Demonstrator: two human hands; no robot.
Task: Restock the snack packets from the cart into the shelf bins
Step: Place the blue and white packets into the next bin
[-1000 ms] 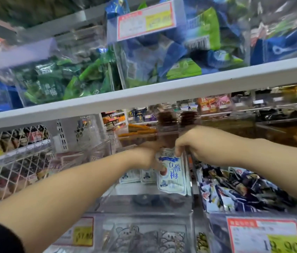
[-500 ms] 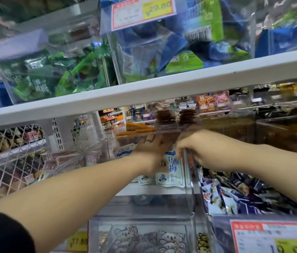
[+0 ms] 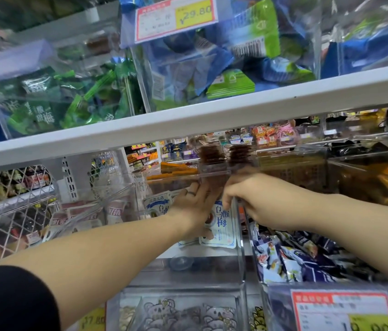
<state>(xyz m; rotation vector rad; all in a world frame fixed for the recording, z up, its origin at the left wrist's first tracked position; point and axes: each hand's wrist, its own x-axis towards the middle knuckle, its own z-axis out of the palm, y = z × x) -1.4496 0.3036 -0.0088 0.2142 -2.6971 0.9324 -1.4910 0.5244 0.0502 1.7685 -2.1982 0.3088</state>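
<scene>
White snack packets with blue print (image 3: 222,223) stand upright in a clear shelf bin (image 3: 241,249) at the middle of the view. My left hand (image 3: 195,206), a ring on one finger, lies with straight fingers flat against the front of the packets. From the right, my right hand (image 3: 250,197) curls its fingertips over the top edge of the front packet, beside the bin's right wall. Another packet of the same kind (image 3: 157,206) stands to the left, behind my left hand. The cart is out of view.
The white shelf board (image 3: 212,115) above carries clear bins of green packets (image 3: 45,108) and blue packets (image 3: 200,65). A bin of dark blue packets (image 3: 295,256) sits to the right, a wire basket (image 3: 9,211) to the left, and a bear-print bin (image 3: 183,314) below.
My left hand's fingers have straightened and slid up against the packets. My right hand has stayed on the packet's top edge.
</scene>
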